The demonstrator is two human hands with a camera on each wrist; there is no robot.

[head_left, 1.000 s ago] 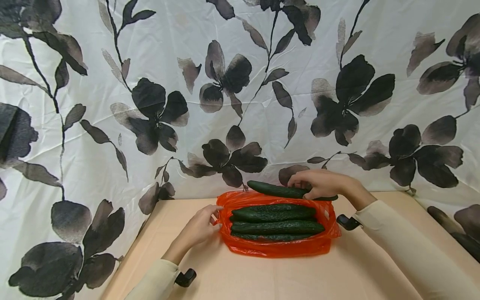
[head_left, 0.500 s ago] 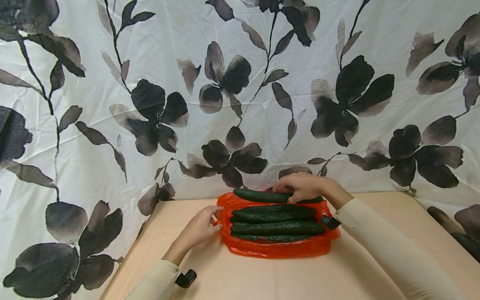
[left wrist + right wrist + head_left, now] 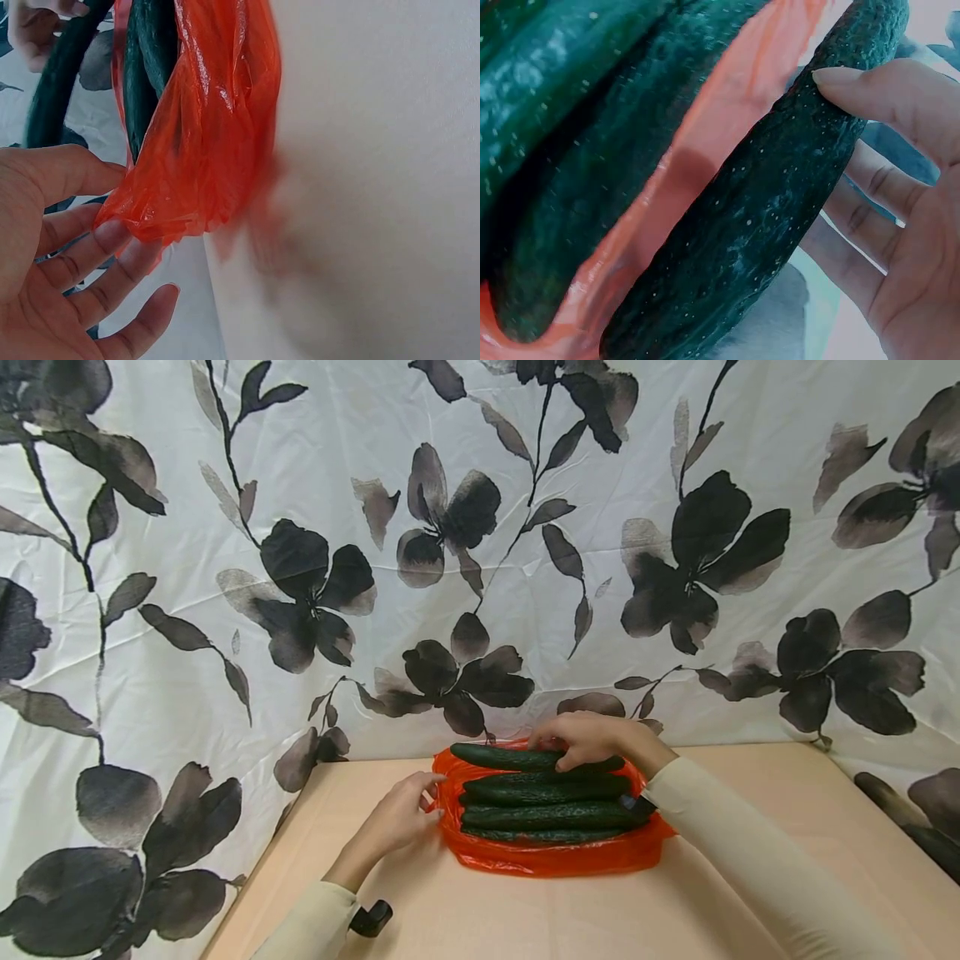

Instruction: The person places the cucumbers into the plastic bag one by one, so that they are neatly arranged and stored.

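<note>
A long dark green cucumber is gripped by my right hand, thumb on the near side and fingers behind it. It lies level over the back rim of the red plastic bag. Inside the bag, several other cucumbers lie side by side. At the bag's left end, my left hand pinches the plastic edge; in the left wrist view the thumb and fingertips meet the crumpled film, with the little finger free.
The bag rests on a pale peach table, close to its back edge. Behind hangs a white cloth with dark flowers. A black wrist camera is strapped to the left wrist.
My right hand has carried the cucumber left and down, from behind the bag's right back corner to over its back rim. My left hand has stayed at the bag's left end.
</note>
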